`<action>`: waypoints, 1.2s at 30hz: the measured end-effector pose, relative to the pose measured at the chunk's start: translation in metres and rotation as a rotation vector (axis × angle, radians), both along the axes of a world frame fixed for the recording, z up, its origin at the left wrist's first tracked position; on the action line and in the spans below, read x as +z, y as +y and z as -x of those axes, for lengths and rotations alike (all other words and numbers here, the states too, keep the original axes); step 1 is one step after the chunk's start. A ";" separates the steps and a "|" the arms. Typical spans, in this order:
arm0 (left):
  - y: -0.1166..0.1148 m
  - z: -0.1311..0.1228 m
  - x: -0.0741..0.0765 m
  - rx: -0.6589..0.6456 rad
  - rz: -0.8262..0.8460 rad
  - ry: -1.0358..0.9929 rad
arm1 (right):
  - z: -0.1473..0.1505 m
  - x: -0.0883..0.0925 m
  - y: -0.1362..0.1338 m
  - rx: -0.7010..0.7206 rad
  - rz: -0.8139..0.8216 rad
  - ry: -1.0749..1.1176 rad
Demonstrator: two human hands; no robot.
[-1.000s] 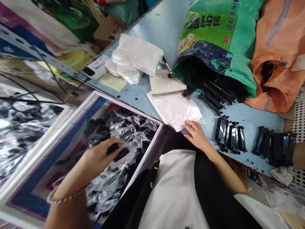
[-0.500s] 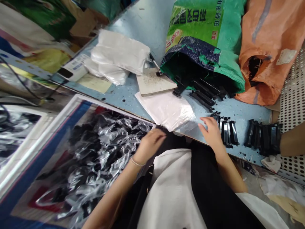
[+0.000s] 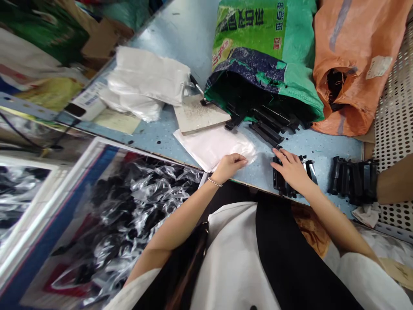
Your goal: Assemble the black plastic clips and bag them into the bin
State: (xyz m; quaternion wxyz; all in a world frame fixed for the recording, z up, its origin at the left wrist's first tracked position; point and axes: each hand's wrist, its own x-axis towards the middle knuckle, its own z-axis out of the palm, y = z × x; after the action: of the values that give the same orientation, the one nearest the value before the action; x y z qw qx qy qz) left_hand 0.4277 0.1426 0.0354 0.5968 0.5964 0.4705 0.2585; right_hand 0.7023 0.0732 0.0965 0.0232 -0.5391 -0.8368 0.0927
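Note:
My left hand (image 3: 229,167), with a bracelet at its wrist, is at the near edge of a flat stack of thin white plastic bags (image 3: 211,148). Its thumb and fingertips are pinched together on the stack's right corner. My right hand (image 3: 294,171) reaches over a row of slim black plastic parts (image 3: 280,183), fingers spread and fingertips touching or just above them; the hand covers some of the row. Behind it, more black parts (image 3: 266,134) spill from the mouth of a green woven sack (image 3: 298,92).
Another group of black parts (image 3: 353,178) stands at right, beside a brown shape I cannot make out. An orange sack (image 3: 358,99) leans near a perforated panel (image 3: 395,129). White bag bundles (image 3: 150,77) and a flat board (image 3: 201,114) lie left. A bin (image 3: 97,150) of bagged black pieces sits below.
My left hand has moved right and up onto the corner of the bag stack. My right hand has come over the row of black parts. The view has shifted slightly.

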 end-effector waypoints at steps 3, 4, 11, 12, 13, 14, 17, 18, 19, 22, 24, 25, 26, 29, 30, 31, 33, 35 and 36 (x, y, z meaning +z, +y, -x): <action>0.000 0.000 0.003 0.010 0.040 -0.032 | -0.003 0.004 0.024 0.184 0.042 0.004; 0.000 0.000 0.004 0.017 0.022 -0.019 | -0.005 0.006 0.028 0.227 0.068 0.013; -0.003 -0.005 0.006 -0.086 -0.239 0.057 | -0.029 0.044 0.003 -0.061 0.249 0.301; -0.005 -0.007 0.005 -0.099 -0.275 0.087 | -0.029 0.044 -0.007 -0.158 0.329 0.437; -0.006 -0.009 0.005 -0.103 -0.305 0.126 | -0.026 0.041 -0.018 -0.259 0.443 0.617; -0.008 -0.011 0.004 -0.098 -0.326 0.166 | -0.019 0.035 -0.030 -0.366 0.590 0.829; -0.014 -0.016 0.000 -0.043 -0.335 0.248 | 0.012 0.003 -0.061 -0.636 1.028 1.358; -0.015 -0.016 -0.002 -0.033 -0.340 0.262 | 0.023 -0.008 -0.070 -0.686 1.093 1.408; -0.016 -0.016 -0.004 -0.034 -0.360 0.275 | 0.034 -0.017 -0.077 -0.743 1.140 1.433; -0.019 -0.014 -0.010 -0.093 -0.517 0.306 | 0.053 -0.030 -0.089 -0.855 1.188 1.433; -0.020 -0.012 -0.013 -0.129 -0.624 0.266 | 0.056 -0.029 -0.091 -0.853 1.212 1.455; -0.021 -0.011 -0.014 -0.137 -0.657 0.223 | 0.056 -0.026 -0.090 -0.834 1.222 1.478; -0.021 -0.009 -0.013 -0.136 -0.677 0.172 | 0.056 -0.025 -0.088 -0.814 1.235 1.509; -0.022 -0.002 -0.007 -0.090 -0.700 0.065 | 0.057 -0.025 -0.080 -0.773 1.283 1.656; -0.023 0.000 -0.004 -0.068 -0.711 0.052 | 0.057 -0.027 -0.076 -0.748 1.324 1.709; -0.024 0.003 0.000 -0.050 -0.727 0.043 | 0.058 -0.030 -0.073 -0.713 1.373 1.759; -0.030 0.005 0.008 -0.050 -0.772 0.015 | 0.060 -0.036 -0.067 -0.635 1.436 1.836; -0.040 0.003 0.015 -0.096 -0.823 -0.038 | 0.063 -0.041 -0.062 -0.608 1.366 1.860; -0.047 0.001 0.019 -0.134 -0.847 -0.072 | 0.064 -0.042 -0.059 -0.637 1.255 1.832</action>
State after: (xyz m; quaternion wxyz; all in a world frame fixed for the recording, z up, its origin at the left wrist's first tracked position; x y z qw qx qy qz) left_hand 0.4268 0.0954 0.0540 0.3306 0.8087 0.2618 0.4101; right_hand 0.6379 0.0140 0.0544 0.3718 -0.3730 -0.1391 0.8386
